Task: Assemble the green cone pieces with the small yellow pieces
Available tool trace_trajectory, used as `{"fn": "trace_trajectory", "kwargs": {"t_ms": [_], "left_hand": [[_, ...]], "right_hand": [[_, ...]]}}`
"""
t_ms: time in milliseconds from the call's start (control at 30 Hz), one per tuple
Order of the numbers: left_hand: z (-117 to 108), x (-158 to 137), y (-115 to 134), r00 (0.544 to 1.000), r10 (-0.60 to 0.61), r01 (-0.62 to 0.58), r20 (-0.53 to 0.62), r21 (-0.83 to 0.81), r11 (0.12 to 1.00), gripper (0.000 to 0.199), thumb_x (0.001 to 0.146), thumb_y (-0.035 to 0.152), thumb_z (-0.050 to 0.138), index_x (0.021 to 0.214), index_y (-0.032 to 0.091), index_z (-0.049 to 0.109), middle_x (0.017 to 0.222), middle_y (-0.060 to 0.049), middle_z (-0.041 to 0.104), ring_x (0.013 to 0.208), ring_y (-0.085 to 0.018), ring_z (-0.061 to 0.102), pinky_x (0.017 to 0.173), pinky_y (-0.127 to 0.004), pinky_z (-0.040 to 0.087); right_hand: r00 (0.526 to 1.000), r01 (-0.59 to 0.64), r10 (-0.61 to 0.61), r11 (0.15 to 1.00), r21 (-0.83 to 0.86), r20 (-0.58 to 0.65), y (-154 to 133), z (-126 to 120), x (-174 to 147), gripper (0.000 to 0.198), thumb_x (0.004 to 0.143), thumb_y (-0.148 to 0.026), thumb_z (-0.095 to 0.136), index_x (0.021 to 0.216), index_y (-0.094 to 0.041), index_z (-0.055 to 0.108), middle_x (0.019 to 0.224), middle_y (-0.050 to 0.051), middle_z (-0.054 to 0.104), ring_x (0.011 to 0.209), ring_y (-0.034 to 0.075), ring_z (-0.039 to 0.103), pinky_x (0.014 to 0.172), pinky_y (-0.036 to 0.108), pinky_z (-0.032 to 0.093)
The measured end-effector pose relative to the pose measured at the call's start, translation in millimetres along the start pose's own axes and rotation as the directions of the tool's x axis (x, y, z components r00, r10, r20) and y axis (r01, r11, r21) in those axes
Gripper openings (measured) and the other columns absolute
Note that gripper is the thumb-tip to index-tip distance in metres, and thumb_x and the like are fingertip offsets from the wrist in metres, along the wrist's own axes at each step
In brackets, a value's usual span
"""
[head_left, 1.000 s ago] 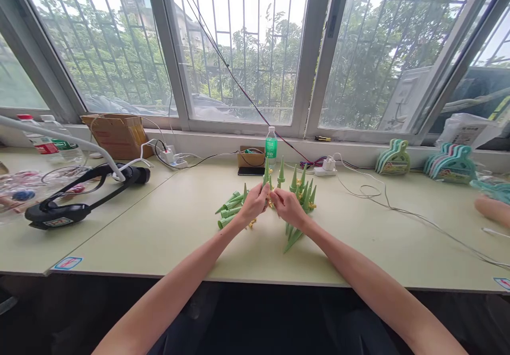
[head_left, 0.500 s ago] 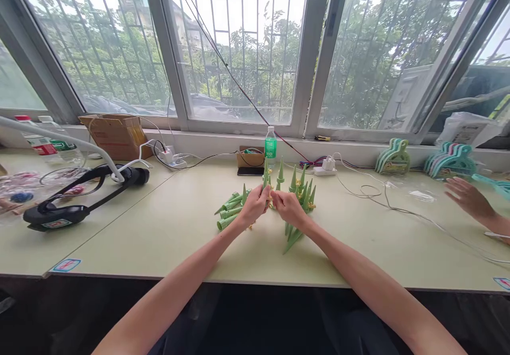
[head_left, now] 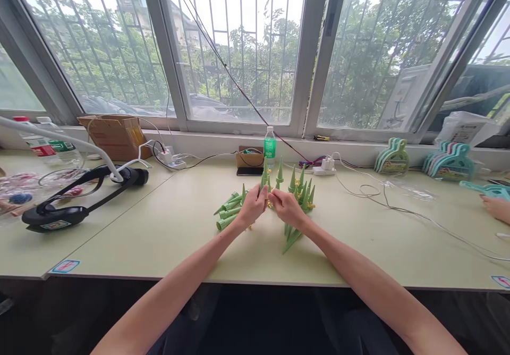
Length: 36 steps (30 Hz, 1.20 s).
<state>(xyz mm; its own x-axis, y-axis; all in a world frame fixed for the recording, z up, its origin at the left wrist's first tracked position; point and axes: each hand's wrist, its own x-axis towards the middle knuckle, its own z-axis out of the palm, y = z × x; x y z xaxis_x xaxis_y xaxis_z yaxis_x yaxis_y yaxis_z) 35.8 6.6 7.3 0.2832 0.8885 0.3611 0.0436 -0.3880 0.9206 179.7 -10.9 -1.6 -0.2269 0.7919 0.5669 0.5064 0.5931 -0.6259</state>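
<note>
My left hand (head_left: 253, 207) is closed around a green plastic watering spike (head_left: 265, 174), its pointed tip sticking up above the fingers. Right beside it, my right hand (head_left: 287, 208) is pinched shut at the spike's side; its fingertips hide what they grip, perhaps a small yellow fitting. Several green spikes with yellow valves (head_left: 306, 195) stand upright close to my right hand, and one spike (head_left: 292, 241) lies on its side below them. Left of my left hand, green tubes (head_left: 226, 222) lie on the table (head_left: 167, 238).
A water bottle (head_left: 270, 145), a phone (head_left: 249, 171) and a small cardboard box (head_left: 244, 158) stand behind. Left lies a black headset (head_left: 59, 214). Hangers (head_left: 392, 157), a white cable (head_left: 422, 216) and a co-worker's hand (head_left: 496, 206) are on the right.
My hands stay together around the spike with barely any shift. The co-worker's hand has drawn back toward the right edge, near a light blue hanger that has moved slightly left.
</note>
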Motion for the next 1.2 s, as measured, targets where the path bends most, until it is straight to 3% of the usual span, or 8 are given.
{"fn": "trace_trajectory", "kwargs": {"t_ms": [267,467,867,1200], "left_hand": [[0.8,0.6,-1.1,1.000,0.005,-0.005,0.004,0.012,1.000,0.040,0.089,0.057,0.045,0.076,0.020,0.040,0.052,0.006,0.040,0.041,-0.007,0.035,0.039,-0.019,0.030],[-0.7,1.4,0.5,0.999,-0.023,0.023,-0.034,-0.024,0.999,0.039,0.088,0.056,0.048,0.074,0.020,0.040,0.052,0.006,0.042,0.040,-0.007,0.036,0.038,-0.020,0.029],[2.5,-1.6,-2.2,0.998,0.023,-0.020,-0.052,0.053,0.998,0.036,0.089,0.053,0.047,0.077,0.019,0.042,0.054,0.006,0.041,0.045,-0.007,0.037,0.044,-0.019,0.031],[1.4,-3.9,0.5,0.991,0.124,-0.109,-0.057,0.212,0.971,0.035,0.092,0.051,0.042,0.078,0.019,0.043,0.057,0.005,0.044,0.049,-0.009,0.040,0.050,-0.022,0.035]], "right_hand": [[0.999,-0.029,0.029,1.000,-0.009,-0.020,0.7,2.1,0.6,0.044,0.096,-0.045,0.032,0.061,-0.019,0.037,0.053,-0.004,0.038,0.052,0.010,0.028,0.051,0.024,0.024],[0.999,-0.040,0.037,0.993,0.113,0.025,-5.9,-1.3,0.1,0.027,0.093,-0.045,0.041,0.085,-0.020,0.049,0.066,-0.002,0.054,0.050,0.010,0.042,0.052,0.023,0.034],[0.999,-0.035,0.035,0.999,0.016,-0.005,-6.1,-1.8,0.0,0.034,0.095,-0.039,0.035,0.066,-0.021,0.032,0.057,-0.005,0.036,0.054,0.010,0.028,0.052,0.024,0.025],[0.996,-0.092,0.092,0.995,0.040,-0.012,-5.9,0.6,1.9,0.040,0.095,-0.042,0.034,0.062,-0.020,0.035,0.054,-0.004,0.038,0.053,0.010,0.032,0.052,0.024,0.026]]}}
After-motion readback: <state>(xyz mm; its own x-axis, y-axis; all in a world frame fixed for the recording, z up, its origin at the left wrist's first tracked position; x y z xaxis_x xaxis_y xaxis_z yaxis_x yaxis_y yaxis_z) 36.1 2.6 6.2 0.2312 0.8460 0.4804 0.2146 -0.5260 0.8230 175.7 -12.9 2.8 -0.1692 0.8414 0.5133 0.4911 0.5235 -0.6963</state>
